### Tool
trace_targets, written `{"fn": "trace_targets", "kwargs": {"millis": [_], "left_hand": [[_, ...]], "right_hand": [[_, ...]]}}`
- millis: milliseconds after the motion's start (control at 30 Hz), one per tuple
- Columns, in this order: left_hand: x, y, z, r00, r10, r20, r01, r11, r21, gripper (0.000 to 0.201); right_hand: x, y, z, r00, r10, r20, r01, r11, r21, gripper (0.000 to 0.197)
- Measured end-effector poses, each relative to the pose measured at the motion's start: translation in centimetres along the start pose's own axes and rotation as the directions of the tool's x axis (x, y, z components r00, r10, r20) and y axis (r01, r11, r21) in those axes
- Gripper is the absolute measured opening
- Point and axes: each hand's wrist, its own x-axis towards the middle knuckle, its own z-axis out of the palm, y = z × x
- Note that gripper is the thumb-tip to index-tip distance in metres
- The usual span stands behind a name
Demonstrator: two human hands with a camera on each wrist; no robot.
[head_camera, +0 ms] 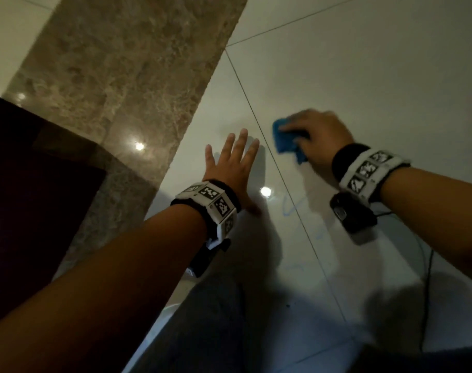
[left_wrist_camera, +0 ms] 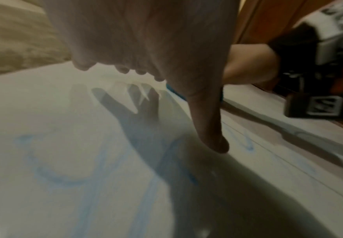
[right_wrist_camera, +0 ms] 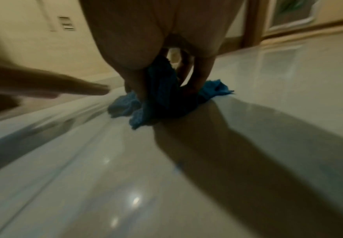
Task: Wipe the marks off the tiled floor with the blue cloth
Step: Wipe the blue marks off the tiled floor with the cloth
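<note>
My right hand (head_camera: 316,135) grips the crumpled blue cloth (head_camera: 287,142) and presses it onto the pale tiled floor (head_camera: 364,76), just right of a grout line. In the right wrist view the blue cloth (right_wrist_camera: 156,99) bunches under the right hand's fingers (right_wrist_camera: 201,72). My left hand (head_camera: 232,160) lies flat on the floor with fingers spread, left of that grout line. Faint blue marks (head_camera: 291,208) run on the tiles nearer to me, between the two wrists. In the left wrist view the blue marks (left_wrist_camera: 97,169) show large under the left hand (left_wrist_camera: 146,48).
A brown marble strip (head_camera: 127,90) borders the pale tiles on the left, with a dark mat (head_camera: 27,197) beyond it. A thin black cable (head_camera: 427,278) trails on the floor under my right forearm. My knee in grey cloth (head_camera: 202,332) rests at the bottom.
</note>
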Motion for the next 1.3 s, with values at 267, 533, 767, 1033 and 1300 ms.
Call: {"fn": "trace_targets", "kwargs": {"millis": [267,533,767,1033,1300], "left_hand": [[1.4,0.9,-1.0,0.996,0.081,0.034,-0.083,0.995,0.057,0.139],[3.0,0.2,-1.6,0.982,0.184,0.037,-0.188,0.973,0.136,0.138],[4.9,0.3,-2.8,0.964,0.255,0.071,-0.265,0.936,0.232,0.145],[5.1,0.2,-2.4,0.967,0.246,0.072,-0.255,0.950,0.180,0.146],[5.0,0.3,-2.6,0.968,0.237,0.083,-0.247,0.955,0.161,0.145]], "right_hand": [[-4.6,-4.2,1.7,0.990,0.130,-0.047,-0.130,0.991,0.013,0.037],[-2.8,-0.2,1.4,0.841,0.459,-0.286,-0.390,0.881,0.269,0.036],[-5.4,-4.7,2.8,0.976,0.185,-0.113,-0.187,0.982,-0.011,0.033],[-3.5,-0.5,1.7,0.845,0.469,-0.257,-0.445,0.883,0.148,0.035],[-4.4,-0.1,2.5,0.938,0.266,-0.220,-0.254,0.964,0.083,0.035]]}}
